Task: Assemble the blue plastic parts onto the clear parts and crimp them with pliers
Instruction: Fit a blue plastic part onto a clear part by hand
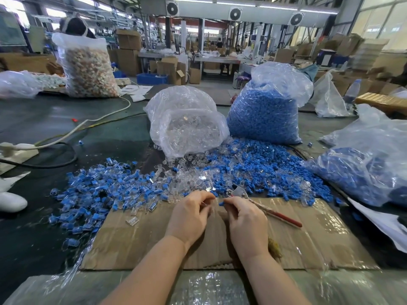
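My left hand (191, 213) pinches a small clear part (211, 207) over the cardboard sheet (136, 241). My right hand (244, 219) pinches a blue part (221, 203) right beside it, the two pieces nearly touching. Red-handled pliers (264, 208) lie on the cardboard just behind my right hand, jaws toward the pile. Loose clear parts (187, 175) and loose blue parts (264, 170) are heaped ahead of my hands. Assembled blue-and-clear pieces (92, 194) spread to the left.
A bag of clear parts (187, 124) and a bag of blue parts (264, 115) stand behind the piles. Another bag with blue parts (370, 168) lies at the right. A white power strip (13, 150) with cables sits at the left. One lone clear piece (132, 221) rests on the cardboard.
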